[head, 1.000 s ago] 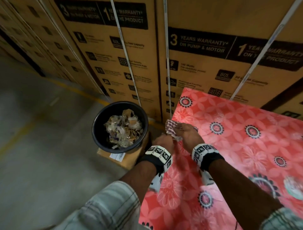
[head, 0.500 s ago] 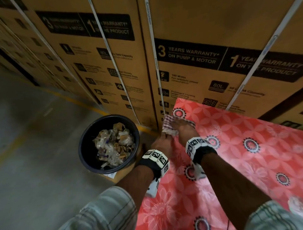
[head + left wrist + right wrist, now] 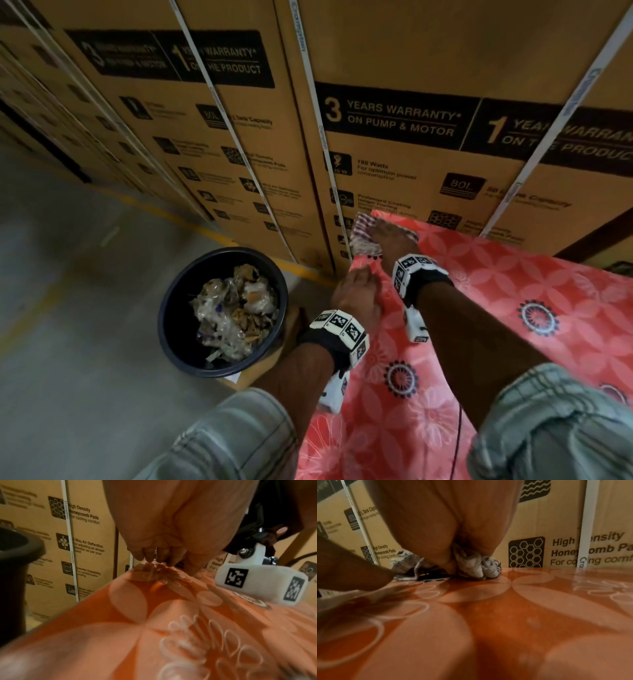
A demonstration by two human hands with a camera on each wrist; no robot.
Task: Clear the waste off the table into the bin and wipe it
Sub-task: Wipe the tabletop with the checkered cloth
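Note:
A checked cloth (image 3: 361, 236) lies bunched at the far left corner of the table, which is covered by a red flowered tablecloth (image 3: 513, 291). My right hand (image 3: 387, 236) lies on top of the cloth and grips it; in the right wrist view the cloth (image 3: 471, 563) bulges out from under the palm. Just behind it, at the table's left edge, my left hand (image 3: 356, 291) has its fingers (image 3: 159, 557) curled down onto the tablecloth, which wrinkles under them. The black bin (image 3: 171, 308) stands on the floor left of the table, holding crumpled waste (image 3: 236, 308).
Tall cardboard cartons (image 3: 394, 154) stand tight against the table's far edge and behind the bin. The bin sits on a flat cardboard box (image 3: 253, 377). Grey concrete floor (image 3: 68, 342) with a yellow line spreads to the left.
My right hand has slid the cloth away from me along the left edge to the far corner. The left hand has followed a little along the edge.

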